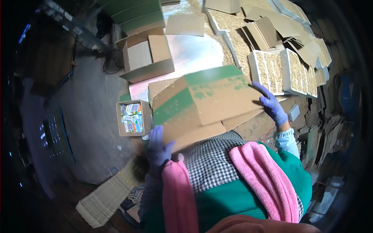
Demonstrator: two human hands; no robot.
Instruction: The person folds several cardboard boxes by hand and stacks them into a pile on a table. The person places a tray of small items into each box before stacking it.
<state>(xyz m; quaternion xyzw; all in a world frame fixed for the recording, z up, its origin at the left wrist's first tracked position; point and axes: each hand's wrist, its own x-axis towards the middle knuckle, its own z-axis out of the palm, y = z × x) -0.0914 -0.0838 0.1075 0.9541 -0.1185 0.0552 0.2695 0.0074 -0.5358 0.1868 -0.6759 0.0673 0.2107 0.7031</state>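
One large brown carton, marked with two green bands, is placed directly before the person's body, between the two hands. One smaller open carton is seen beyond it to the left, its flaps raised. Two pink towel lengths are draped over one green garment. One stack of folded cardboard is set at the lower left. Two white-sided trays, filled with straw-coloured pieces, are seen beyond the right hand; loose cardboard sheets are heaped behind them, too overlapped to be counted. One small open box is stood just left of the large carton. Two purple-gloved hands are shown: the left hand is held flat beside the carton's near left edge, fingers straight, thumb apart; the right hand is spread loosely at its right edge, index finger extended. Nothing is seen gripped by either; contact cannot be told. Several colourful packets are contained in the small box.
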